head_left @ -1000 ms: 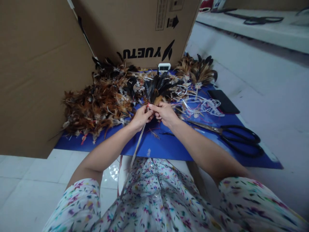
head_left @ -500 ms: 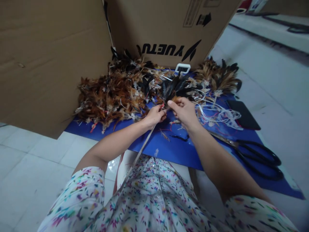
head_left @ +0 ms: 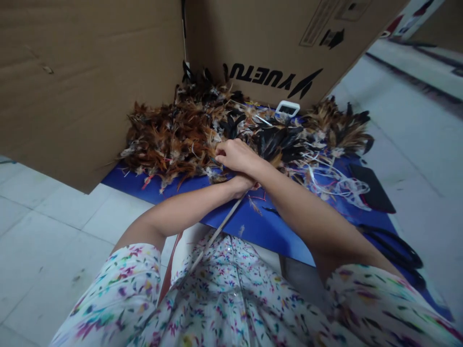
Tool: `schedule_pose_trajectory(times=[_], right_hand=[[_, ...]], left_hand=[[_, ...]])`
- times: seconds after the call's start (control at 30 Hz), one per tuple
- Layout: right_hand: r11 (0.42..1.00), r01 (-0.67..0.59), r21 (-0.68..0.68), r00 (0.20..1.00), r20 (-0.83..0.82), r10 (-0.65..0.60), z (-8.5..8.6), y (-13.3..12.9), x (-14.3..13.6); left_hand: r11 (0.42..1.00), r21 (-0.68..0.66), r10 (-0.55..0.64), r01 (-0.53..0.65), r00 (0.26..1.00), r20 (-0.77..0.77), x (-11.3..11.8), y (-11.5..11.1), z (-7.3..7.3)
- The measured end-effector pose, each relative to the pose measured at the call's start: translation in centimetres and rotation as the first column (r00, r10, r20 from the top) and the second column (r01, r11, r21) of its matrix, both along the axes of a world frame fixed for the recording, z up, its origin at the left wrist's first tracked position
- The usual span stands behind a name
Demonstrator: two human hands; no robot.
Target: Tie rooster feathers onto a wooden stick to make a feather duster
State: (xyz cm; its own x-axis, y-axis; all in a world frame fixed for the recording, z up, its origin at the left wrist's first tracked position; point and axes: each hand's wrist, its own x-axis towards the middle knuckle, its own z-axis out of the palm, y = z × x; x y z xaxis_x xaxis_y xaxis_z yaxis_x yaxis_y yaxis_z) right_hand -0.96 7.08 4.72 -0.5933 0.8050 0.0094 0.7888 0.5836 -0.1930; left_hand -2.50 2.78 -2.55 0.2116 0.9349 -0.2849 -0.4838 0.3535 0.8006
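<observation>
My left hand is closed around a thin pale stick, whose lower end slants down to my lap. Black feathers fan out just beyond that hand; whether they are fixed to the stick is hidden. Crossing over the left wrist, my right hand is at the near right edge of a pile of brown feathers. Its fingers are curled, and what they pinch, if anything, does not show. Beneath both hands lies a blue board.
Cardboard walls stand left and behind. A small white-framed display is at the back. On the right are more feathers, tangled white string, a dark phone-like slab and black-handled scissors, partly hidden by my right arm.
My right hand has left the black feathers and moved left across my left hand to the brown pile. The left hand keeps the stick. The view has shifted slightly.
</observation>
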Motion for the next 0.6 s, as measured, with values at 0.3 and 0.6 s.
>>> schedule_pose_trajectory(times=[0.3,0.6], right_hand=[[0.996,0.049,-0.073,0.991,0.125,-0.040,-1.7,3.3,-3.0],[0.894,-0.046,-0.446,0.757,-0.599,-0.259,0.0,3.4,0.9]], left_hand=[[0.991,0.101,-0.078,0.091,0.989,-0.126,-0.1,0.4,-0.1],[0.982,0.113,-0.131,0.155,0.972,-0.197,0.2,0.9,0.5]])
